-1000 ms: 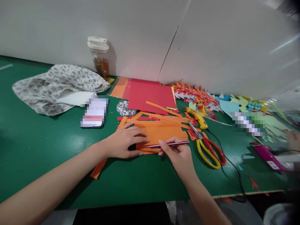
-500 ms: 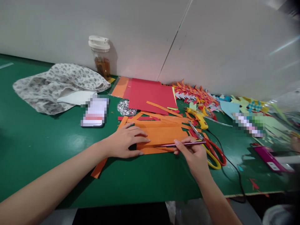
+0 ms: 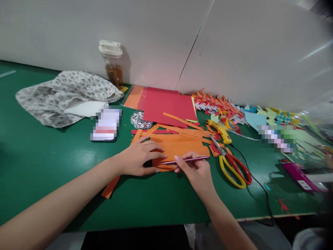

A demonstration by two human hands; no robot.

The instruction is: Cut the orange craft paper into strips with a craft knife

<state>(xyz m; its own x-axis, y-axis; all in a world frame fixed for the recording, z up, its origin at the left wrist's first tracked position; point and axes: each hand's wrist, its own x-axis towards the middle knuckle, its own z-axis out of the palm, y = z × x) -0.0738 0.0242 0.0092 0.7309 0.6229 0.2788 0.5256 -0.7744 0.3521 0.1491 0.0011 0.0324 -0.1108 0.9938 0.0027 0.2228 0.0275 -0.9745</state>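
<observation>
My left hand (image 3: 142, 156) lies with spread fingers on the left end of an orange paper sheet (image 3: 179, 147), pressing it to the table. A slim pink pen (image 3: 196, 159) is pinched in my right hand (image 3: 196, 170), its tip pointing left over the lower part of the sheet, close to my left fingers. Whether the tip touches the paper I cannot tell. Orange paper strips (image 3: 187, 132) lie just behind the sheet. Scissors (image 3: 231, 166) with red and yellow handles rest to the right of my right hand.
Behind are red paper (image 3: 166, 104), a packet of googly eyes (image 3: 140, 119) and a yellow glue gun (image 3: 221, 131). At left sit a phone (image 3: 106, 125), patterned cloth (image 3: 78, 85) and a lidded drink bottle (image 3: 113, 66). A magenta power strip (image 3: 299, 176) lies at right.
My right hand has slid left along the orange sheet with the pen, uncovering more of the scissors. The left hand stays in place.
</observation>
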